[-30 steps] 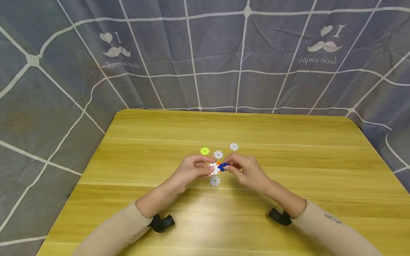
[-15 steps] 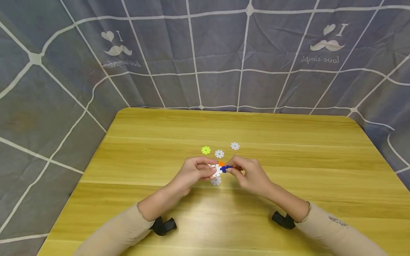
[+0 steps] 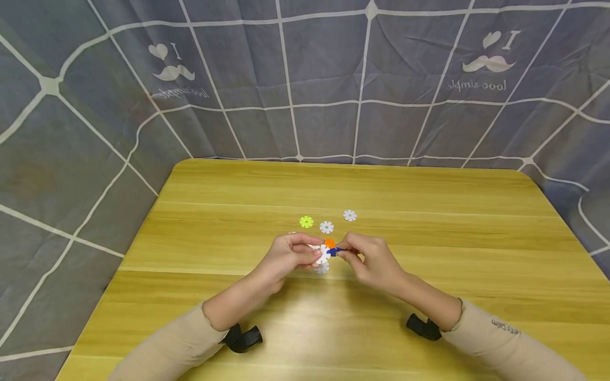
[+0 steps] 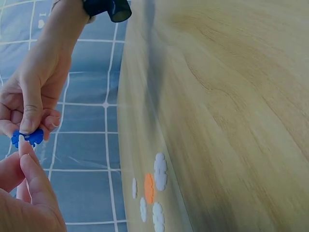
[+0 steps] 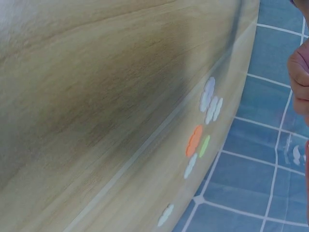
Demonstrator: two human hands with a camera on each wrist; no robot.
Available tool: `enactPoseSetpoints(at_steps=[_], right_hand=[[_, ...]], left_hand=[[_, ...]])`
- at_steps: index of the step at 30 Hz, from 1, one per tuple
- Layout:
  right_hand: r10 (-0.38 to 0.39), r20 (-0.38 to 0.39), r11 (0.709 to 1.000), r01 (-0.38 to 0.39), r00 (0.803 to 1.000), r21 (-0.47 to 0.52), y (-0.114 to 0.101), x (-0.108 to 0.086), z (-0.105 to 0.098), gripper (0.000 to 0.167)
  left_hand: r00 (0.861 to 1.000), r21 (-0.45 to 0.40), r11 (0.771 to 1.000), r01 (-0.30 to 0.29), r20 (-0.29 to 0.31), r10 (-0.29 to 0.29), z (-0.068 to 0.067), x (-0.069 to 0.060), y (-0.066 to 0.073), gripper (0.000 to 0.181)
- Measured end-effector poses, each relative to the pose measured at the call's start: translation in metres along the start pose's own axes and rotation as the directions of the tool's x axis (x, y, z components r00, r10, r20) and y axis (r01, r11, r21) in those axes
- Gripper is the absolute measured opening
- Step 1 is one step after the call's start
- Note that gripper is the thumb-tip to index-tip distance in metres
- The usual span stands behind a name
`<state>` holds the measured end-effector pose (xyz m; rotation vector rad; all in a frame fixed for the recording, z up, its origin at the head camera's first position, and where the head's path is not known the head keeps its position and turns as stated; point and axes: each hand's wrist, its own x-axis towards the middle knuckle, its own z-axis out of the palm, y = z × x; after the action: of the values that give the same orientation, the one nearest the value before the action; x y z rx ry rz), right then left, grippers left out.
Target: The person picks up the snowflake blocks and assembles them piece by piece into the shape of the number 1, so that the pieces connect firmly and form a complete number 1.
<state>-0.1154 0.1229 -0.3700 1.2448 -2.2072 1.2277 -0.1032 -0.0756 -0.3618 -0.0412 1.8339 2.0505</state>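
Observation:
My left hand pinches a white notched plastic disc between thumb and fingers. Opposite it, my right hand pinches a dark blue notched disc, turned nearly edge-on, its left end meeting the white disc's rim. Whether their notches interlock cannot be told. In the left wrist view the blue disc shows between both hands' fingertips, and the white one is hidden. An orange disc lies on the table just beyond the held pieces. Only part of a hand appears at the edge of the right wrist view.
On the wooden table, a yellow-green disc and white discs lie beyond the hands. Another white disc lies beneath them, partly covered. A grey checked curtain surrounds the table's far and side edges. Black wrist mounts hang below both sleeves.
The blue disc has turned from almost face-on to edge-on in my right hand while touching the white disc. More of the orange disc shows. Both hands have otherwise barely moved.

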Motion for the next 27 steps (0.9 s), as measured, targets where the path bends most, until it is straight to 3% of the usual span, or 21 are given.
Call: enactPoseSetpoints(at_steps=[15,27], right_hand=[[-0.053,-0.011,0.996,0.054,0.999,0.066,-0.0013,-0.0027,0.0038,0.026],[-0.047,-0.02,0.997,0.048,0.999,0.065,-0.0022,0.0002,-0.0001,0.027]], left_hand=[[1.0,0.0,1.0,0.023,0.002,-0.023,0.0029,-0.0058,0.0003,0.025],[1.0,-0.001,1.0,0.018,-0.016,-0.018,0.0085,-0.0048,0.0033,0.024]])
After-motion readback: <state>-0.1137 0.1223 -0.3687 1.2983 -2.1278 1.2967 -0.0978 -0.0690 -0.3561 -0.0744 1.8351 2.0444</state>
